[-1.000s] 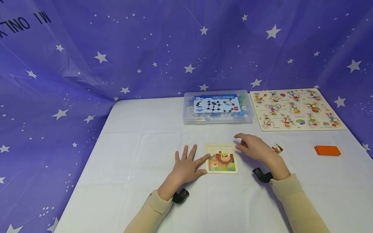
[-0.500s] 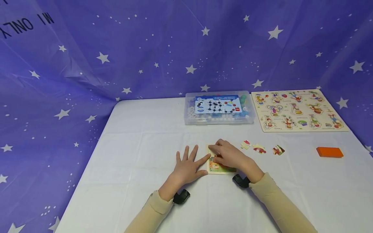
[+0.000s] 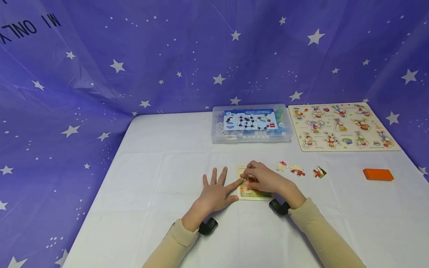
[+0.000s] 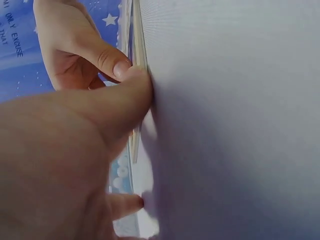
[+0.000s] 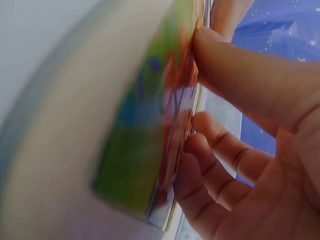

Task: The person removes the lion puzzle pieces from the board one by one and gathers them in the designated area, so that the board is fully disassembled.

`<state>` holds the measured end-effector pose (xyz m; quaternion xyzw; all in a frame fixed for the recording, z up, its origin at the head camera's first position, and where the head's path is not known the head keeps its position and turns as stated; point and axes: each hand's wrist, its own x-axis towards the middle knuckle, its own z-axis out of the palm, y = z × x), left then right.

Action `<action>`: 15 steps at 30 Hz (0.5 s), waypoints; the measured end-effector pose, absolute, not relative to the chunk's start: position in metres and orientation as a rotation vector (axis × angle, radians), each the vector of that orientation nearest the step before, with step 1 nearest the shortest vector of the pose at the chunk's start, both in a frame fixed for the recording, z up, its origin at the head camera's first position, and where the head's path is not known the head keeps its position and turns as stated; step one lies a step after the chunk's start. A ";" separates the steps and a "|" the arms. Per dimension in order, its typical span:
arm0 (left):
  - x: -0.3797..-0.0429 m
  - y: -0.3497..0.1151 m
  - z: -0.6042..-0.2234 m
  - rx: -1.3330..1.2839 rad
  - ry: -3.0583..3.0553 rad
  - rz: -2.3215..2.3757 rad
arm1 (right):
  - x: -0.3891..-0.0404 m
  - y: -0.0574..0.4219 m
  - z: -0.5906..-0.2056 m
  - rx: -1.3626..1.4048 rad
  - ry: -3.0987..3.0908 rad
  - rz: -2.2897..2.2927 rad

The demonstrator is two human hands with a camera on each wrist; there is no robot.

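A small wooden jigsaw puzzle [image 3: 256, 199] with an animal picture lies flat near the middle of the white table. My left hand [image 3: 214, 193] rests beside it, fingers spread, with the index fingertip and thumb at its left edge. Over the upper part of the puzzle is my right hand [image 3: 268, 178], its fingers bent down and partly covering the picture. In the right wrist view, thumb and fingertips touch the coloured puzzle face [image 5: 125, 170], apart from each other. Three loose jigsaw pieces [image 3: 297, 171] lie right of the puzzle.
A clear plastic box [image 3: 251, 136] of small parts with a blue label stands at the back. Right of it lies a large wooden picture board [image 3: 342, 147]. An orange block [image 3: 378, 174] sits at the right, and a purple starry cloth [image 3: 187, 52] hangs behind.
My right hand has moved left from beside the puzzle onto it, uncovering loose pieces. Since half a second ago its index fingertip has slid slightly toward me. The left hand has stayed put.
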<state>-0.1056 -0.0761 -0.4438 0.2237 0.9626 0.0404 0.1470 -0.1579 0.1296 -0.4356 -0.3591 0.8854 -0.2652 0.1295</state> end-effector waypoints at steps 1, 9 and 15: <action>-0.104 -0.074 -0.443 0.663 2.775 0.115 | -0.158 0.131 -0.435 -1.053 2.558 -0.780; -0.087 -0.054 -0.432 1.103 2.850 0.120 | -0.163 0.135 -0.436 -1.068 2.490 -0.840; -0.079 -0.043 -0.430 1.361 2.828 0.189 | -0.166 0.139 -0.439 -1.084 2.452 -0.910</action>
